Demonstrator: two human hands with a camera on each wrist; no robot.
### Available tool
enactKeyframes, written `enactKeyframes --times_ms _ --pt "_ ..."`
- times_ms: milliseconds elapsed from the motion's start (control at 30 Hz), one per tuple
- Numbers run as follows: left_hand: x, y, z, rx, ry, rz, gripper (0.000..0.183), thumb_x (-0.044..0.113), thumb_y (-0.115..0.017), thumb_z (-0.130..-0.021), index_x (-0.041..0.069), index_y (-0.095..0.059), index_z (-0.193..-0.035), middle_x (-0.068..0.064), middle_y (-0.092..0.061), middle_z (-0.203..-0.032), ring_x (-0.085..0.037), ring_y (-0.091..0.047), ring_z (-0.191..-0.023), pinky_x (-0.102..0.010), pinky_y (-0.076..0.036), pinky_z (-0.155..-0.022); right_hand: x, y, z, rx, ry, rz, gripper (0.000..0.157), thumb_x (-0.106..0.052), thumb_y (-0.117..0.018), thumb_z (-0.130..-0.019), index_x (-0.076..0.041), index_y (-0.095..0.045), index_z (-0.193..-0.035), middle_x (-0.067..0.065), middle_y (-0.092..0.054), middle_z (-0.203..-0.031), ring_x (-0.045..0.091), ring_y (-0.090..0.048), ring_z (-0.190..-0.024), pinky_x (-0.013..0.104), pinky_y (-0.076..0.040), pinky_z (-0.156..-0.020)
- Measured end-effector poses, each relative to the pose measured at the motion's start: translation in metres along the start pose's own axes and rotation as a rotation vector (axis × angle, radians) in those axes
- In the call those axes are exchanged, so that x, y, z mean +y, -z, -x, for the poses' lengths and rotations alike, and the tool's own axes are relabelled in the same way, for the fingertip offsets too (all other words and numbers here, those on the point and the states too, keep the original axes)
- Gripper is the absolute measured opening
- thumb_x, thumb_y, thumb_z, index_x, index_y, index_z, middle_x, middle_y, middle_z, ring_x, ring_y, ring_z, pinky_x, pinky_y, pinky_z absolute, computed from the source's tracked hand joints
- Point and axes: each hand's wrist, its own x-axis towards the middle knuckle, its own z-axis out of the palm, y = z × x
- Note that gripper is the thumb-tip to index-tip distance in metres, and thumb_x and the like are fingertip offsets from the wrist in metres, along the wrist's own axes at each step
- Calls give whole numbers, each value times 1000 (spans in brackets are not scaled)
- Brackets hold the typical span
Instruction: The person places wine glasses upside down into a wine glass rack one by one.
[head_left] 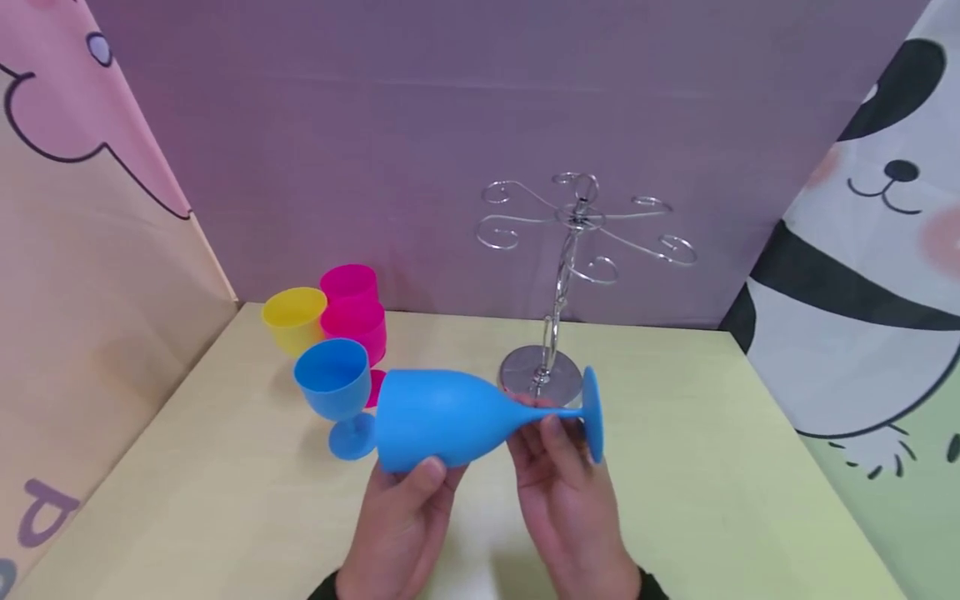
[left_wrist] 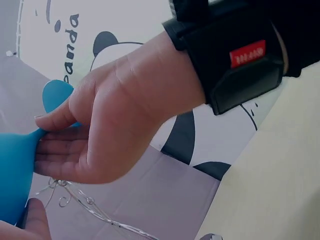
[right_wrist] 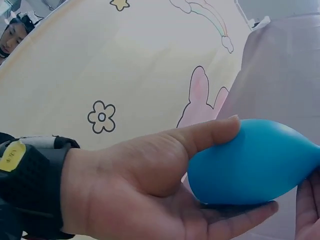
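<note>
A large blue goblet point(head_left: 442, 417) lies on its side in the air above the table, bowl to the left, foot to the right. My left hand point(head_left: 405, 517) cradles the bowl from below, with the thumb pressed on its side. My right hand point(head_left: 562, 483) pinches the thin stem just left of the round foot. In the right wrist view the left hand point(right_wrist: 150, 185) wraps the blue bowl point(right_wrist: 255, 162). The left wrist view shows the right hand point(left_wrist: 115, 125) with its thumb on the stem and the foot point(left_wrist: 56, 95) behind it.
A small blue goblet point(head_left: 333, 383), a yellow cup point(head_left: 292, 317) and stacked pink cups point(head_left: 352, 308) stand at the back left of the pale table point(head_left: 225, 500). A chrome hanging rack point(head_left: 570, 250) with curled arms stands behind the hands. Printed screens wall in three sides.
</note>
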Motion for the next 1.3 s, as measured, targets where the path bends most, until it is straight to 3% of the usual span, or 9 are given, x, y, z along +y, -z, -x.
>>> enactKeyframes --times_ms 133,267,400,700,833,967,1100,1200,1300 --pt "3 1 0 3 30 -22 72 22 -63 -104 18 -17 -159 -12 -32 -158 -39 -42 -140 -40 -44 -110 -6 3 -3 -24 22 3 20 -6 -55 -106 -3 -68 -122 9 -72 -114 22 -70 -111 41 -42 -113" --pt "9 7 1 -32 66 -131 75 22 -67 -102 21 -20 -161 -10 -32 -159 -40 -39 -142 -42 -44 -111 -14 8 -10 -77 67 29 22 -4 -56 -106 -4 -78 -110 9 -76 -108 24 -70 -111 41 -45 -111" --pt "15 14 1 -105 57 -248 77 21 -70 -100 17 -23 -161 -10 -34 -160 -40 -37 -143 -45 -42 -113 -21 13 -14 -78 107 102 24 -3 -55 -106 -5 -78 -110 10 -77 -109 26 -71 -112 42 -48 -108" --pt "24 19 1 -122 58 -392 79 18 -76 -95 18 -29 -158 -8 -36 -160 -40 -34 -146 -50 -49 -105 -33 12 -12 -50 204 270 22 1 -56 -104 2 -76 -114 15 -76 -109 32 -69 -115 44 -52 -104" --pt "27 20 3 -119 17 -491 82 17 -80 -91 24 -32 -157 1 -38 -160 -31 -33 -149 -45 -49 -106 -39 13 -11 -36 202 354 22 2 -55 -104 3 -76 -114 14 -76 -108 31 -70 -113 44 -53 -102" --pt "28 23 3 -194 -120 -654 85 15 -83 -89 23 -33 -157 5 -39 -159 -23 -33 -150 -35 -40 -113 -46 15 -13 -32 188 431 22 2 -56 -104 2 -77 -113 11 -76 -106 31 -71 -110 45 -52 -103" --pt "29 23 3 -237 -232 -852 86 20 -85 -87 21 -35 -158 6 -40 -160 -26 -32 -151 -50 -36 -115 -53 13 -14 -36 201 619 21 0 -58 -104 6 -72 -118 12 -76 -106 30 -71 -109 44 -54 -101" --pt "31 21 1 -235 -221 -980 84 29 -85 -87 26 -39 -156 8 -42 -158 -30 -34 -150 -64 -34 -112 -56 9 -14 -46 218 783 20 -2 -61 -103 8 -70 -117 17 -75 -106 31 -71 -109 43 -56 -98" --pt "32 20 0 -247 -169 -1046 84 36 -85 -86 26 -40 -156 7 -44 -157 -33 -37 -148 -68 -36 -109 -58 4 -13 -58 221 906 17 -4 -65 -101 3 -72 -115 18 -75 -106 32 -71 -107 41 -55 -98"
